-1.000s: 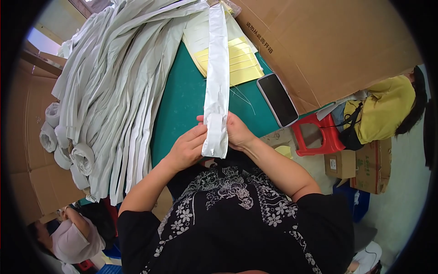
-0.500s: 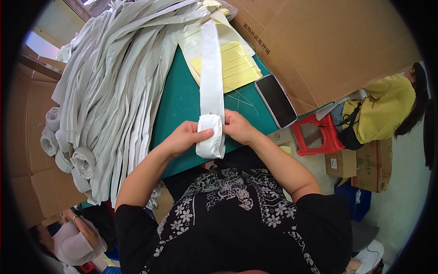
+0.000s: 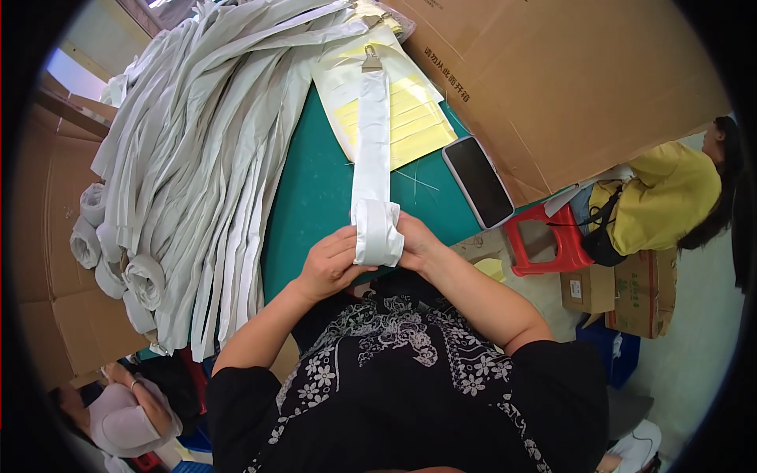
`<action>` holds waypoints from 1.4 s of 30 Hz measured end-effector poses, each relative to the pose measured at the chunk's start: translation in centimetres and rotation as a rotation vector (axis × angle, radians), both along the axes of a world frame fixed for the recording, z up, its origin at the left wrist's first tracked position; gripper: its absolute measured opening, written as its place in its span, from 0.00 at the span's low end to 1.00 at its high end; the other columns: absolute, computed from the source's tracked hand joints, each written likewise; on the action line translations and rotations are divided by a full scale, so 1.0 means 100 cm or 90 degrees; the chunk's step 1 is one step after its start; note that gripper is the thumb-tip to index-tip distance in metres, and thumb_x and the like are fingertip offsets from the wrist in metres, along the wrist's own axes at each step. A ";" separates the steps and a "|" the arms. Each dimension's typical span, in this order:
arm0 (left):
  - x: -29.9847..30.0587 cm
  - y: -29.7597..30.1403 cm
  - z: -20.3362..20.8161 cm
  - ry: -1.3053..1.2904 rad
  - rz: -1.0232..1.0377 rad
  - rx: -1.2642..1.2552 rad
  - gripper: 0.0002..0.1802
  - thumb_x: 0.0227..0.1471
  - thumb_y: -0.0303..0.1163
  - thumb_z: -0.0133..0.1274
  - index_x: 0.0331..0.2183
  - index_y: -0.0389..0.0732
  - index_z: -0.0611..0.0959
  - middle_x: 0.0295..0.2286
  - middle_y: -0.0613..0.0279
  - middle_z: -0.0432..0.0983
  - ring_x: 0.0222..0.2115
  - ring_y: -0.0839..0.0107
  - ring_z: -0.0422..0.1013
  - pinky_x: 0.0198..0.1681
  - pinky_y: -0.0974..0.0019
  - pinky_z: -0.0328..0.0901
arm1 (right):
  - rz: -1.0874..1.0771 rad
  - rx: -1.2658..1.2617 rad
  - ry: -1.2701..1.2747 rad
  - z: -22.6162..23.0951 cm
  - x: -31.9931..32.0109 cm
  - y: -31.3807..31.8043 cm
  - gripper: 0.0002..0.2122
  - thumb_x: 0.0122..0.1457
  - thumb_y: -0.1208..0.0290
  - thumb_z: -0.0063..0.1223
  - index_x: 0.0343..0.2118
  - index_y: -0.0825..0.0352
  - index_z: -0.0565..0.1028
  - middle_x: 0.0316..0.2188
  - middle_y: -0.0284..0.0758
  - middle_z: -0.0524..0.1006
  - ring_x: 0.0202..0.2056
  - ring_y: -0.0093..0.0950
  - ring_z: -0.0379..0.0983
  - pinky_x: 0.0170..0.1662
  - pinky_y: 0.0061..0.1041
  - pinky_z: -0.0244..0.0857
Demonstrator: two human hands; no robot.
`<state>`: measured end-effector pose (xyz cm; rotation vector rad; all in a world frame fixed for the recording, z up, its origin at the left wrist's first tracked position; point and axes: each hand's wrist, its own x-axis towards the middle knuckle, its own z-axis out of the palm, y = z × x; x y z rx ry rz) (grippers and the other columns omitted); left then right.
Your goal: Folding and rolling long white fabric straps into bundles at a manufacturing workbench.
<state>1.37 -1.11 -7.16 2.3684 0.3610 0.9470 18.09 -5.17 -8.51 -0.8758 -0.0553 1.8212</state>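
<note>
Between my hands sits a rolled white fabric strap (image 3: 377, 236), its loose end stretching away over the table. A metal clip (image 3: 371, 59) shows at the far end of that tail, lying over yellow-and-white sheets (image 3: 410, 118). My left hand (image 3: 335, 258) is closed on the roll's left side, fingers curled against it. My right hand (image 3: 414, 243) grips the right side; its fingertips are partly hidden behind the roll.
A thick heap of long white straps (image 3: 213, 142) covers the left of the green table (image 3: 311, 181), with finished rolls (image 3: 143, 281) beside it. At right lie a phone (image 3: 479, 181) and a large cardboard box (image 3: 568, 87). Beyond are a red stool (image 3: 544, 240) and other people.
The tail has grown shorter, bringing its clip end nearer over the sheets. My hands and the roll have shifted slightly right, and my left thumb no longer lies across the roll's front.
</note>
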 end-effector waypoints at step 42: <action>0.061 -0.007 0.021 -0.207 0.228 -0.619 0.10 0.52 0.31 0.52 0.30 0.33 0.80 0.25 0.65 0.76 0.25 0.81 0.69 0.28 0.77 0.64 | -0.115 0.389 -0.871 0.019 0.018 -0.042 0.17 0.57 0.64 0.48 0.44 0.71 0.67 0.40 0.46 0.70 0.47 0.40 0.64 0.49 0.33 0.58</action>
